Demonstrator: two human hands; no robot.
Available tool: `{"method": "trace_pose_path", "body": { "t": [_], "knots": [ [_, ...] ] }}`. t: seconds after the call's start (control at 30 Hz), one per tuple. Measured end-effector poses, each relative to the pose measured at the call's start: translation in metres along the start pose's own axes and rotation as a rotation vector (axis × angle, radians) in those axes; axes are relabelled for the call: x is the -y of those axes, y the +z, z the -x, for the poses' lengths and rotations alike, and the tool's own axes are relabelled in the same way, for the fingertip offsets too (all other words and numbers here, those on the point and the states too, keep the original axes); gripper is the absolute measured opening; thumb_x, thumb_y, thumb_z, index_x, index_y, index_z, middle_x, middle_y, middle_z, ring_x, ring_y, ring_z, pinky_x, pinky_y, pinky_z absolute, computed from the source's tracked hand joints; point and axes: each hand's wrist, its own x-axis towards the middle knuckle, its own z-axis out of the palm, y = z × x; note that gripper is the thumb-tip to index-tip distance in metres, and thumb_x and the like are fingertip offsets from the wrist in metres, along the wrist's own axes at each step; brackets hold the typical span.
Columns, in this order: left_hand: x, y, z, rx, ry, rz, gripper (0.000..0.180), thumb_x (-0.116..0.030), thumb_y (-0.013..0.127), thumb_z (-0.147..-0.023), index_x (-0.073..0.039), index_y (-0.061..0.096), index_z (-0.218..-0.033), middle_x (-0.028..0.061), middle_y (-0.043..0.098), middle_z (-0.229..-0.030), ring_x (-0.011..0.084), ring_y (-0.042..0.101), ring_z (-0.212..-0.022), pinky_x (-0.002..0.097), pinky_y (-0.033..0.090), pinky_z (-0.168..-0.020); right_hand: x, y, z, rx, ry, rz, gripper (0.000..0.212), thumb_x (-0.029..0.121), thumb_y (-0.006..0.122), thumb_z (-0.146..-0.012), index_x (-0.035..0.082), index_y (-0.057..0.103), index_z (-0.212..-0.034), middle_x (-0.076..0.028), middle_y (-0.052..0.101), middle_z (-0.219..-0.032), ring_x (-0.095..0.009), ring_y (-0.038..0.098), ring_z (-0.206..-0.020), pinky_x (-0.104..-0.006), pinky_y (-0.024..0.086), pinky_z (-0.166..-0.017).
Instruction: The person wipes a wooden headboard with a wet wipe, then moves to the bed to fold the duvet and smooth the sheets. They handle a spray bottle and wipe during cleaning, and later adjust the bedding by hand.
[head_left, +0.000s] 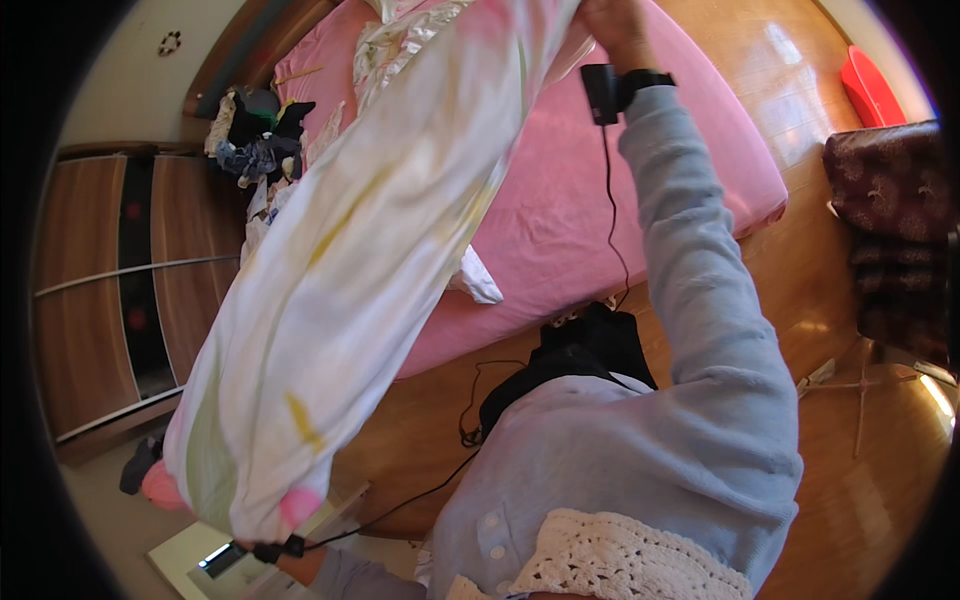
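A long white bedding cloth (330, 250) with pink, green and yellow patches stretches diagonally between my hands, in loose lengthwise folds. At the top edge of the view, my right hand (614, 28) is closed on its far end, its fingertips partly cut off. My left hand (290, 566) is at the near lower end, mostly hidden by the cloth, which hangs gathered from it. A pink-covered bed (560, 220) lies beneath and beyond the cloth. A small white piece of fabric (478, 278) rests by the bed's near edge.
Crumpled white fabric (400, 45) and a pile of clothes (258, 135) lie at the bed's far left. A wood-panelled wardrobe (90, 290) stands left. To the right are a red plastic basin (868, 88) and a dark patterned cover (885, 185). Black cables (612, 200) run from both wrists.
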Motion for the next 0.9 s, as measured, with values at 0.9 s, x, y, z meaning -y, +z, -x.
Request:
{"method": "trace_pose_path", "body": {
  "t": [0.9],
  "knots": [
    [-0.068, 0.325, -0.097, 0.967, -0.378, 0.761, 0.034, -0.03, 0.051, -0.098, -0.005, 0.055, -0.12, 0.0111, 0.066, -0.105, 0.0198, 0.065, -0.095, 0.0394, 0.052, -0.085, -0.199, 0.194, 0.205, 0.456, 0.662, 1.658, 0.054, 0.031, 0.074, -0.074, 0.004, 0.055, -0.117, -0.014, 0.058, -0.116, -0.029, 0.053, -0.11, -0.0378, 0.041, -0.096]
  ]
}}
